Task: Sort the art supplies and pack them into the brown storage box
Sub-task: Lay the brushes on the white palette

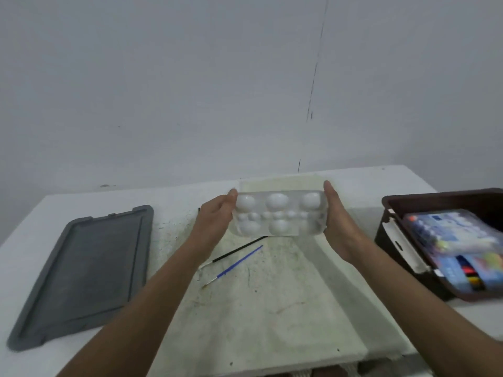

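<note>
A white plastic paint palette [279,213] with round wells is held up above the table, its underside toward me. My left hand [215,219] grips its left end and my right hand [336,221] grips its right end. Below it, two paintbrushes lie on a stained cloth: a black-handled brush [234,251] and a blue-handled brush [239,261]. The brown storage box [408,202] stands at the right edge of the table with packs of colourful markers or paints [457,240] inside.
A grey box lid [87,270] lies flat on the left of the white table [174,202]. The stained cloth [258,308] covers the middle down to the front edge. A pale wall rises behind the table.
</note>
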`<state>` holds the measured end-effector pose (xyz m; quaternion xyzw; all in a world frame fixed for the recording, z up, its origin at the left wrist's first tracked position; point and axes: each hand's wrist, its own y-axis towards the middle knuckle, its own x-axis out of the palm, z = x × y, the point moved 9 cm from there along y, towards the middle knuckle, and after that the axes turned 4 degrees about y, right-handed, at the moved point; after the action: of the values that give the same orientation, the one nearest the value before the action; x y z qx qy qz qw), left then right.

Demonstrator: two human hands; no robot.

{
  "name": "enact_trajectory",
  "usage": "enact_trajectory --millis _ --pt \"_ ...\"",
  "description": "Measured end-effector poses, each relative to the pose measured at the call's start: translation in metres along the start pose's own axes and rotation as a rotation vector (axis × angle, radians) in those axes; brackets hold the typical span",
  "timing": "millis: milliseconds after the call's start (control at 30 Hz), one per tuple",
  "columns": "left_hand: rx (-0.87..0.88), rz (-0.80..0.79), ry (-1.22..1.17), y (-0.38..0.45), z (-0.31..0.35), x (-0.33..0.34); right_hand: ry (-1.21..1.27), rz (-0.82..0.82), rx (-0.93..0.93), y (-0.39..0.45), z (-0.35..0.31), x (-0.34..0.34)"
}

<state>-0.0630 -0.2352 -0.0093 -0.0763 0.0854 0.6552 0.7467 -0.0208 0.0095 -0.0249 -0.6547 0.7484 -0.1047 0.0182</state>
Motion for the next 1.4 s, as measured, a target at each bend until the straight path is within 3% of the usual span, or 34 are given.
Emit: enact_trajectory --millis 133,267,467,933,1033,1133,1233,1300,1400 --pt "0.048 -0.003 0.085 -0.020 0.004 0.026 -0.026 0.106 -0.118 -0.013 0.007 -0.012" --pt "0.154 -0.016 0.139 -0.048 -0.004 0.035 -0.156 0.036 -0.289 -0.028 0.025 -0.025" --pt "0.167 -0.006 0.214 -0.092 -0.043 0.043 -0.343 -0.123 -0.246 -0.055 0.066 -0.031" --pt "0.219 -0.152 0.500 -0.106 -0.073 0.065 -0.745 -0.144 -0.257 -0.064 0.086 -0.050" --pt "0.248 -0.101 0.547 -0.103 -0.068 0.062 -0.764 -0.135 -0.268 -0.060 0.089 -0.056" --pt "0.202 0.043 0.707 -0.090 -0.066 0.050 -0.810 -0.117 -0.287 -0.057 0.088 -0.057" --pt "-0.032 0.012 0.934 -0.078 -0.080 0.049 -0.887 -0.070 -0.308 -0.054 0.087 -0.059" --pt "-0.049 -0.027 0.902 -0.078 -0.081 0.056 -0.919 -0.063 -0.313 -0.054 0.087 -0.060" --pt "0.043 -0.014 0.650 -0.084 -0.065 0.060 -0.941 -0.041 -0.329 -0.055 0.085 -0.065"
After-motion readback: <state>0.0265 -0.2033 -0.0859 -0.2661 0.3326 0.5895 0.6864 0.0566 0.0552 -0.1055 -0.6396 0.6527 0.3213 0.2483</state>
